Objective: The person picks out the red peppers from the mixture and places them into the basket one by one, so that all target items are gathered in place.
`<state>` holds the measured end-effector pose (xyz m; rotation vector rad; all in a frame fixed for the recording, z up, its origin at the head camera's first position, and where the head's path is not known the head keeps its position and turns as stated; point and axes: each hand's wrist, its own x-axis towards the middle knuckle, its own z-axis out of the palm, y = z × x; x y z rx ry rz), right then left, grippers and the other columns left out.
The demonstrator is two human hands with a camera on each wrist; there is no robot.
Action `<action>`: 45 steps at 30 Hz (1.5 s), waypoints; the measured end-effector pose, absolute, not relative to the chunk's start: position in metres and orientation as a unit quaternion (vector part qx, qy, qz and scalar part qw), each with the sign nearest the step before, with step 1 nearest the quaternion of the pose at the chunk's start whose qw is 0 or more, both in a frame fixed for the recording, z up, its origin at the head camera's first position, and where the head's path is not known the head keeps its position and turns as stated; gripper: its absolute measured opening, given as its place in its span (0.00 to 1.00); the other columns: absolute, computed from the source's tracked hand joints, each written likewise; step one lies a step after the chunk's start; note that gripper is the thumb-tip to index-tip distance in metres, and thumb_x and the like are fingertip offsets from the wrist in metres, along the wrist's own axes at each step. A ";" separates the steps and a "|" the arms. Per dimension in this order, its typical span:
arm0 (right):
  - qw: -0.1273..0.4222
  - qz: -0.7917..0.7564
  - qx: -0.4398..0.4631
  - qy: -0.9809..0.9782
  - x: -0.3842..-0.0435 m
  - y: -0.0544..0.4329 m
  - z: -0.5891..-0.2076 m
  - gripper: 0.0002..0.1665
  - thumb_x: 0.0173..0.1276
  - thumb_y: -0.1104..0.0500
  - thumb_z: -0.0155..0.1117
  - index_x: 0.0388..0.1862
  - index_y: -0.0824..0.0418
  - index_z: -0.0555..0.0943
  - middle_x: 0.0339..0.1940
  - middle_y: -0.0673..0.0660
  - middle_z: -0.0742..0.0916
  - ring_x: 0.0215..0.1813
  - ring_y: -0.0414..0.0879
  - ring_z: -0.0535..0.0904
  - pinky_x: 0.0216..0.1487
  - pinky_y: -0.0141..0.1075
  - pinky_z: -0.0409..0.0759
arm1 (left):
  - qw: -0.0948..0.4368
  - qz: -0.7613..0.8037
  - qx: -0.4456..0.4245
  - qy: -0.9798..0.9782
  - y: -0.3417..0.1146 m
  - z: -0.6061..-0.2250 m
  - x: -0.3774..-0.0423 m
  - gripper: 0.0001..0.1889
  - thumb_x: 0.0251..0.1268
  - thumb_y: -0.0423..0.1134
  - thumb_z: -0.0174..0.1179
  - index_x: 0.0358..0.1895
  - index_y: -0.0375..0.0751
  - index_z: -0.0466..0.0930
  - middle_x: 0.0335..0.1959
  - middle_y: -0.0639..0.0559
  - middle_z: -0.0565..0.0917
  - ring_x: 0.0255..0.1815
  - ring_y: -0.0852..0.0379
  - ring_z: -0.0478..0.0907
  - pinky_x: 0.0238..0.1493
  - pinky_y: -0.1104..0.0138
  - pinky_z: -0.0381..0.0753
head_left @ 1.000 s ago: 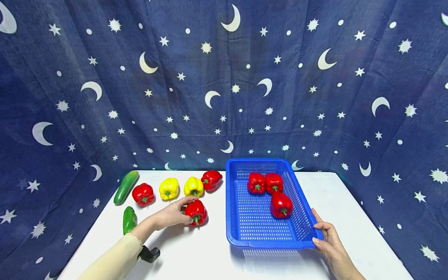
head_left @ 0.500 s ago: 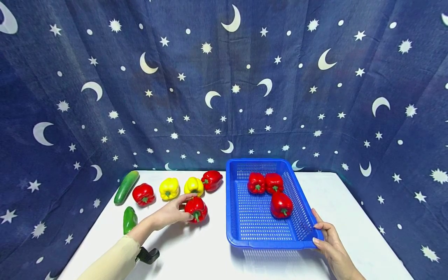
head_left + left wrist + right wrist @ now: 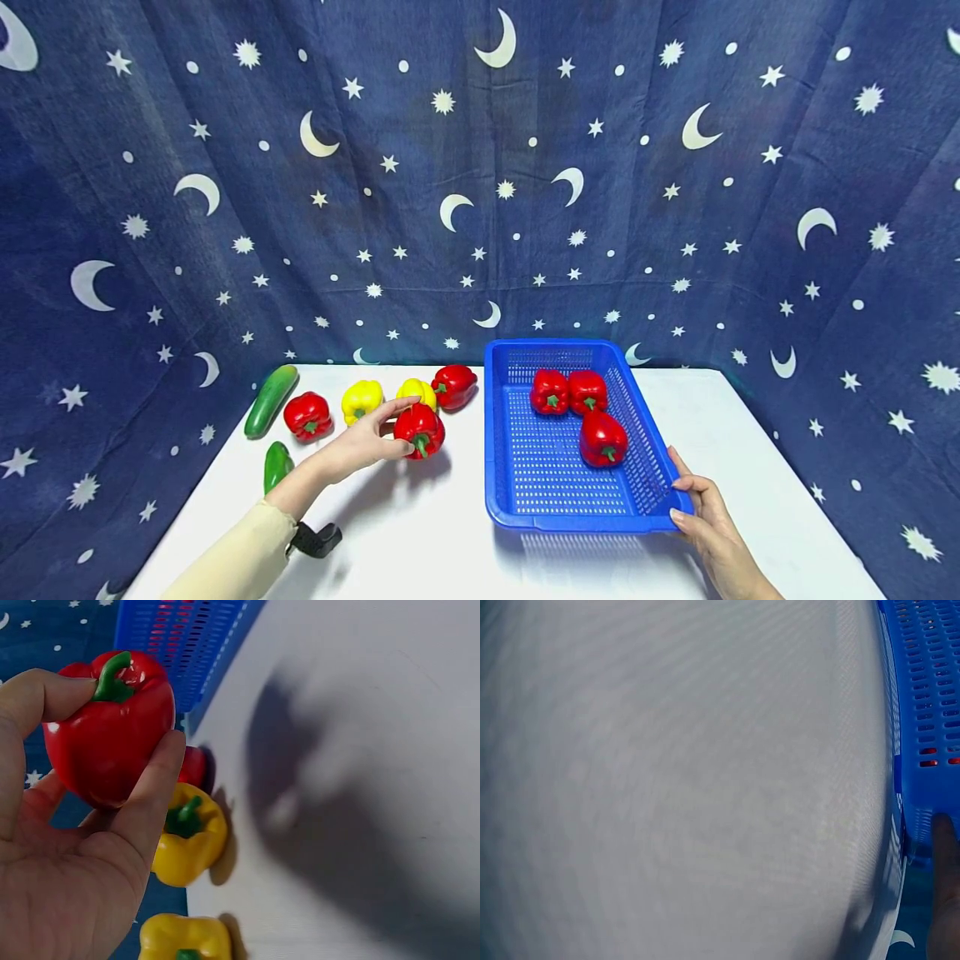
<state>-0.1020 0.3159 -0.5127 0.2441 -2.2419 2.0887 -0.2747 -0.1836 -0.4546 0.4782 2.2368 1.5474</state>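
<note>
L hand point(image 3: 363, 442) pinches red pepper point(image 3: 420, 431), thumb by stem, up off white table point(image 3: 405, 542); wide grip prob. bc pepper is fat. R hand point(image 3: 708, 525) holds near R corner of blue basket point(image 3: 585, 523), prob. to keep it still. 3 red peppers point(image 3: 603, 439) inside.

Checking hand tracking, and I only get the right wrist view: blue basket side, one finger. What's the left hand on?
Observer: The left hand grips a red bell pepper.
Operator: OK. How many of those are inside?
Observer: Three red peppers lie in the basket.
Operator: Any other colour of pepper around?
Observer: Two yellow peppers on the table, left of the basket.
</note>
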 end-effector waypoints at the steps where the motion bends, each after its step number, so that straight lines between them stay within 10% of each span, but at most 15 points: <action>1: 0.034 0.679 0.080 -0.729 -0.102 0.316 -0.513 0.18 0.81 0.65 0.45 0.62 0.65 0.54 0.86 0.48 0.45 0.72 0.16 0.53 0.58 0.26 0.73 | 0.187 0.551 0.172 0.795 -0.183 -0.453 -0.275 0.42 0.61 0.36 0.70 0.79 0.47 0.62 0.65 0.43 0.76 0.67 0.45 0.72 0.60 0.59 0.80; 39: 0.044 0.682 0.101 -0.723 -0.102 0.316 -0.515 0.18 0.80 0.67 0.44 0.63 0.67 0.53 0.86 0.47 0.45 0.71 0.17 0.56 0.57 0.29 0.75 | 0.171 0.535 0.277 0.780 -0.099 -0.397 -0.268 0.41 0.58 0.37 0.71 0.76 0.61 0.67 0.63 0.50 0.76 0.60 0.48 0.77 0.52 0.60 0.84; 45: 0.038 0.681 0.077 -0.727 -0.102 0.316 -0.515 0.18 0.81 0.66 0.45 0.62 0.64 0.53 0.86 0.46 0.46 0.70 0.16 0.55 0.58 0.29 0.76 | 0.175 0.528 0.308 0.772 -0.083 -0.391 -0.270 0.40 0.60 0.36 0.70 0.76 0.61 0.67 0.67 0.54 0.74 0.67 0.52 0.74 0.65 0.58 0.77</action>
